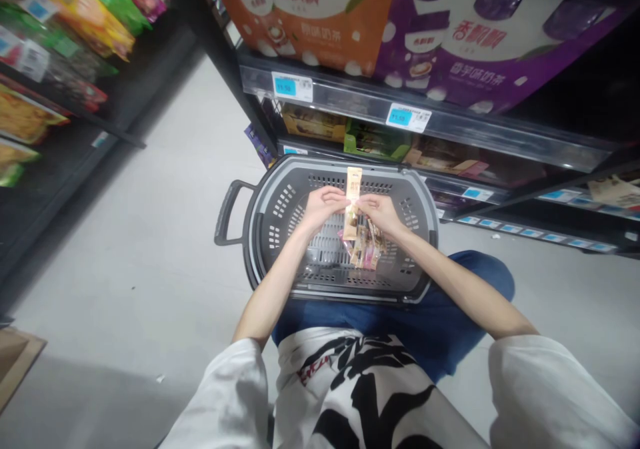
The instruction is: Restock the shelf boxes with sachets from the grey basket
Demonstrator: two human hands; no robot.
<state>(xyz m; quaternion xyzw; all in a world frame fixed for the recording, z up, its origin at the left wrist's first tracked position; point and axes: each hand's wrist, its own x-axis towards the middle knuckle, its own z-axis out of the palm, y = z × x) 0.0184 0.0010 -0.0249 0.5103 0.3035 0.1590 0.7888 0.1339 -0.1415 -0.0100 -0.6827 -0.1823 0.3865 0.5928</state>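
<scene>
Between my two hands a slim beige stick packet (353, 222) with printed characters is held upright over the basket. My left hand (324, 207) pinches its left edge near the middle. From the other side my right hand (379, 211) pinches the right edge at about the same height. Below them stands a dark grey shopping basket (295, 269) with slotted walls and a grey rim. Inside it, under my right hand, lie several small packets (367, 250) in brown, beige and pink wrapping, partly covered by the held packet and my hand.
Ahead, shelves carry an orange carton (320, 29) and a purple carton (470, 55), with smaller boxes (375, 139) on the level below. A rack of bagged snacks (65, 35) stands at left. The basket's handle (227, 212) sticks out left. A cardboard box (17, 362) sits lower left.
</scene>
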